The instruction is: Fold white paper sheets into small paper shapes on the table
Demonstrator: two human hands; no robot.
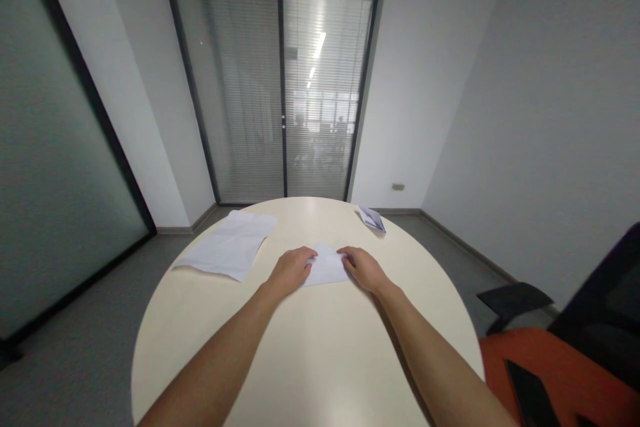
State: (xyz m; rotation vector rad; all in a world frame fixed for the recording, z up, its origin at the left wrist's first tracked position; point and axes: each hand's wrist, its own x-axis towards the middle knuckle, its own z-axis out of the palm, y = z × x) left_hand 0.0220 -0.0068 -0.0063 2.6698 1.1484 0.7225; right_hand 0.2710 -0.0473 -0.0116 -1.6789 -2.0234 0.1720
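Note:
A small white piece of paper (327, 268) lies near the middle of the round table, its upper part narrowing towards the far side. My left hand (293, 268) grips its left edge, fingers curled in and thumb close to the paper. On the opposite edge, my right hand (364, 268) has its fingers bent, with thumb and forefinger at the paper. Parts of both side edges are hidden beneath my fingers. To the left rests a larger white sheet (227, 245) with faint creases and a slightly raised near edge.
A folded printed leaflet (371, 219) sits by the far right edge of the round cream table (300, 353). An orange-seated chair (560, 367) with black armrests stands close on the right, a dark phone-like slab (533, 392) on its seat. Glass doors (283, 93) with blinds are beyond.

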